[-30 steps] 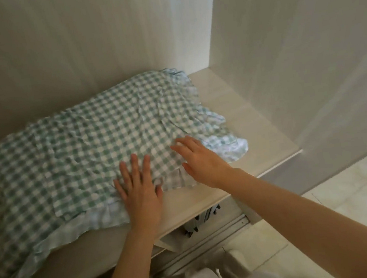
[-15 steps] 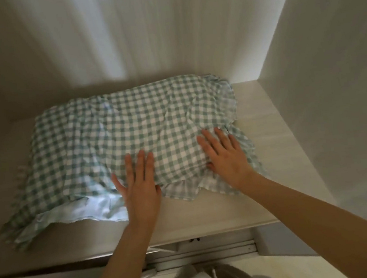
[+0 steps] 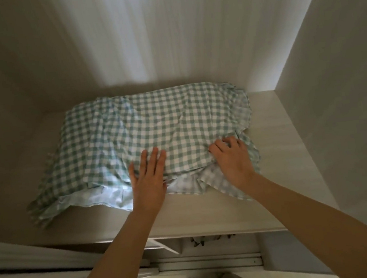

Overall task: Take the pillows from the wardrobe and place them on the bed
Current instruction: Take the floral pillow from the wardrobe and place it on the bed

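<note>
A green-and-white checked pillow [image 3: 154, 133] lies on the wardrobe shelf [image 3: 210, 211] at the centre of the frame. The left hand [image 3: 149, 180] rests flat and spread on its near edge; the right hand [image 3: 232, 158] bunches fabric near the lower-right corner.

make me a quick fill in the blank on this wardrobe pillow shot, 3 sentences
1. The pillow has a green and white ____ cover.
2. The pillow lies on the wardrobe ____, not yet on the bed.
3. The left hand lies flat on the pillow, while the fingers of the right hand are ____ into the fabric.

Missing words: checked; shelf; curled
</note>
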The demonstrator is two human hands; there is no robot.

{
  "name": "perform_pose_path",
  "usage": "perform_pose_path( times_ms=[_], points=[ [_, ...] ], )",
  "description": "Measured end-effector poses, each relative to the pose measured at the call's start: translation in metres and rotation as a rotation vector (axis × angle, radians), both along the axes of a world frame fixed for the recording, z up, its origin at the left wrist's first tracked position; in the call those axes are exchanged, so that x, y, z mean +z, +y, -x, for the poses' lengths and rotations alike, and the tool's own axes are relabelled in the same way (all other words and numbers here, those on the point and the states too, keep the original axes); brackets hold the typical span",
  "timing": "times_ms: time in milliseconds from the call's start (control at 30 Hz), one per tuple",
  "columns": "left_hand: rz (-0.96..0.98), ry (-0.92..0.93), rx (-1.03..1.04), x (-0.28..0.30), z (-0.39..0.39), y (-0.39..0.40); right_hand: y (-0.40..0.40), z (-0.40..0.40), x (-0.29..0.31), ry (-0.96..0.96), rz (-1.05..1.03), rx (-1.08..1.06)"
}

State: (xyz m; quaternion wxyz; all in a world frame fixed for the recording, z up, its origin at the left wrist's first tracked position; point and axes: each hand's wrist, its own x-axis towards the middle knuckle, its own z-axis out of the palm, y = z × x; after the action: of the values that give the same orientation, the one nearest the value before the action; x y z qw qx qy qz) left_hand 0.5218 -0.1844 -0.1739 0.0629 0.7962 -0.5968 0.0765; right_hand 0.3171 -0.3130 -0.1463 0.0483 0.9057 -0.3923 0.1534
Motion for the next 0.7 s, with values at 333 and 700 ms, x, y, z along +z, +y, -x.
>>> perform_pose_path(
  times_ms=[333, 700],
  points=[
    [0.335, -0.051, -0.064, 0.012, 0.003, 0.024, 0.028, 0.022, 0.049, -0.242, -0.087, 0.013],
    [0.682, 0.126, -0.184, 0.091, 0.006, 0.012, 0.043, 0.035, 0.118, -0.469, -0.188, -0.084]
  ],
)
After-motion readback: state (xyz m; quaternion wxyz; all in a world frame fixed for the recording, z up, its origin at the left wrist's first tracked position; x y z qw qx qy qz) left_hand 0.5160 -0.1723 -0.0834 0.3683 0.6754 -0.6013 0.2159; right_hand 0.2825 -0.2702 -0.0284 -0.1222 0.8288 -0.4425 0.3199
